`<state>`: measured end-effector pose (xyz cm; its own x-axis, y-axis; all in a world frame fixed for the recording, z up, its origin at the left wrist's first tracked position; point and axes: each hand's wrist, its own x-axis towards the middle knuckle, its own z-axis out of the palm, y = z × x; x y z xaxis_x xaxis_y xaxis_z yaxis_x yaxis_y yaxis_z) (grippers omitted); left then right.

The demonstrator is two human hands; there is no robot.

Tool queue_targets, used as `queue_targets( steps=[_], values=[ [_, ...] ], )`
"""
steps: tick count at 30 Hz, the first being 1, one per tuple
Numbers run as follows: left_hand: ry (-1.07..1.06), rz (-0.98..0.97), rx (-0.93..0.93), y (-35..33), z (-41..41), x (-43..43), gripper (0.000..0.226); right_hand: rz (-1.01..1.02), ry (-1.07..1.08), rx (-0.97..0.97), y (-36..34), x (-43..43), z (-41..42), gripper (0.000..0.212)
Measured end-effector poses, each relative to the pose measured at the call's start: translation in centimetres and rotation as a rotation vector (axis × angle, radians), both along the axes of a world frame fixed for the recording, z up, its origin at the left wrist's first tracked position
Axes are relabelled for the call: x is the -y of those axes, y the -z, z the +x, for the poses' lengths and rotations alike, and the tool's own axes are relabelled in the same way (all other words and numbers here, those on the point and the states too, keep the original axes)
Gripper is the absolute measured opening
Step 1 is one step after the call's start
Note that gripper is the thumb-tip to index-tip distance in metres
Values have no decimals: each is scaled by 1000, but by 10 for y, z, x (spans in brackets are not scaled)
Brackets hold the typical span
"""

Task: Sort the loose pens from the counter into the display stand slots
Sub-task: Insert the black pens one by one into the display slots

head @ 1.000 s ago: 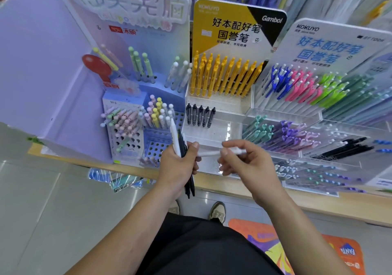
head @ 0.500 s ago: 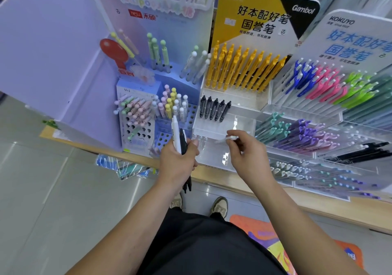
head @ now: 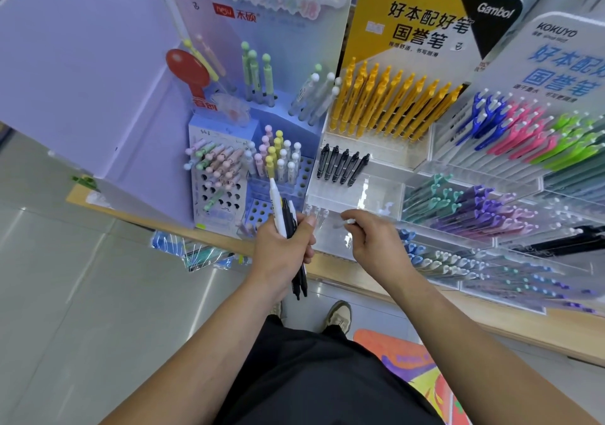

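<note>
My left hand grips a bundle of pens, one white with a yellow top and the others black, upright in front of the stands. My right hand pinches a white pen and holds its tip at the clear lowest tier of the yellow Kokuyo display stand, next to a few clear pens standing there. That stand holds a row of yellow pens above and several black pens on the middle tier.
A blue perforated stand with pastel pens is to the left. To the right, a wide clear stand carries blue, pink, green and purple pens. The wooden counter edge runs below. My shoes and a coloured floor mat show beneath.
My right hand carried the white pen forward from in front of my left hand to the stand's lowest clear tier. My left hand kept its bundle, and my view moved closer.
</note>
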<state>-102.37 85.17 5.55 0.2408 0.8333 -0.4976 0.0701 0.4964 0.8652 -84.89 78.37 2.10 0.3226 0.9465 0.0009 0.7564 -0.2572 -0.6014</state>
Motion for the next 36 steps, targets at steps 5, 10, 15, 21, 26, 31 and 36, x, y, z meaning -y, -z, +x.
queue_targets(
  steps=[5,10,15,21,26,31,36],
  values=[
    [1,6,-8,-1,-1,-1,10,103,30,-8,-11,-1,-3,22],
    [6,-13,-1,2,-2,0,13,16,-34,-19,4,-1,-5,25],
    [2,-20,-12,2,-1,-2,15,21,8,-138,8,-11,-10,23],
    [64,-37,5,-4,3,-5,12,47,381,-497,6,-20,-27,21],
    [86,-44,24,-9,4,-8,10,5,376,-322,12,-24,-30,12],
    [64,-47,14,-11,7,-12,13,-49,349,-256,12,-27,-28,9],
    [23,-45,-12,-10,10,-13,13,-67,317,-208,9,-29,-25,11]
  ],
)
